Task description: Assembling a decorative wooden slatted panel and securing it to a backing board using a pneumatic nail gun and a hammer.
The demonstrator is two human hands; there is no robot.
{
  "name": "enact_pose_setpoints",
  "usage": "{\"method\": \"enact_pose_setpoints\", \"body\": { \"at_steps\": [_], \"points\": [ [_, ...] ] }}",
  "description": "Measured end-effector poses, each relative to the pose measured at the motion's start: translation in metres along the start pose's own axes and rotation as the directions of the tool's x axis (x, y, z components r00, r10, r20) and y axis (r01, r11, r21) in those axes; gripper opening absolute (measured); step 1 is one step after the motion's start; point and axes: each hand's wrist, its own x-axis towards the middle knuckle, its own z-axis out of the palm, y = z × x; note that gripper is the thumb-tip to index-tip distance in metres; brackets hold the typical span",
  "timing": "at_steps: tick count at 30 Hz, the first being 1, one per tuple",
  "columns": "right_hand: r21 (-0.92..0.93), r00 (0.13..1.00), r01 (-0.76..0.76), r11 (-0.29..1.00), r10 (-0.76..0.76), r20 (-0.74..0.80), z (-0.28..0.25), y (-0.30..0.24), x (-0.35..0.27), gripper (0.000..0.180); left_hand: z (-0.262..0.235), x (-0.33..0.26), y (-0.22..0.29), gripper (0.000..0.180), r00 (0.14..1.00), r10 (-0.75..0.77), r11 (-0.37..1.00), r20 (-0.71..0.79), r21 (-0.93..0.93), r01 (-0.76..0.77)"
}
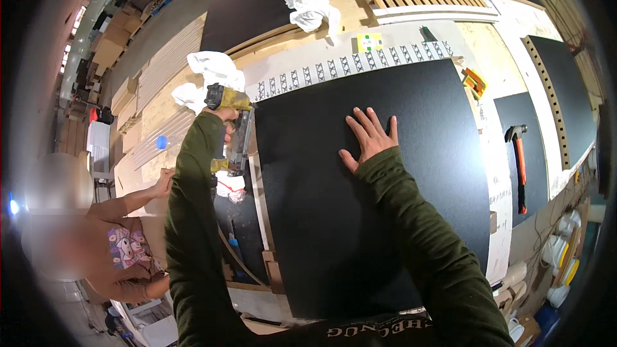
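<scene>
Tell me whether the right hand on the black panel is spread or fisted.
Spread: the right hand lies flat on the black panel, fingers apart.

A small square label (370,42), yellow with a green middle, lies on the pale board just beyond the far edge of the big black panel (373,186).

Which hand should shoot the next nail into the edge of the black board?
Probably the left hand: it grips the nail gun at the black board's left edge. The right hand lies flat on the board.
</scene>
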Motion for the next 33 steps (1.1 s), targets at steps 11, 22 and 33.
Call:
{"method": "enact_pose_setpoints", "body": {
  "at_steps": [11, 22, 33],
  "points": [
    [0.047, 1.000, 0.008, 0.999, -0.009, 0.029, -0.002, -0.008, 0.001, 0.066, -0.016, 0.003, 0.002, 0.020, 0.999, -0.002, 0.995, -0.049, 0.099, 0.007],
    [0.057, 0.999, 0.003, 0.998, -0.005, 0.037, -0.002, -0.007, 0.000, 0.066, -0.008, -0.009, 0.010, 0.023, 0.997, 0.068, 0.996, -0.039, 0.064, -0.065],
    [0.070, 1.000, 0.015, 0.997, -0.016, 0.011, -0.003, -0.007, -0.001, 0.066, 0.005, -0.005, 0.021, 0.025, 0.999, 0.018, 0.992, -0.029, 0.125, -0.014]
  ]
}}
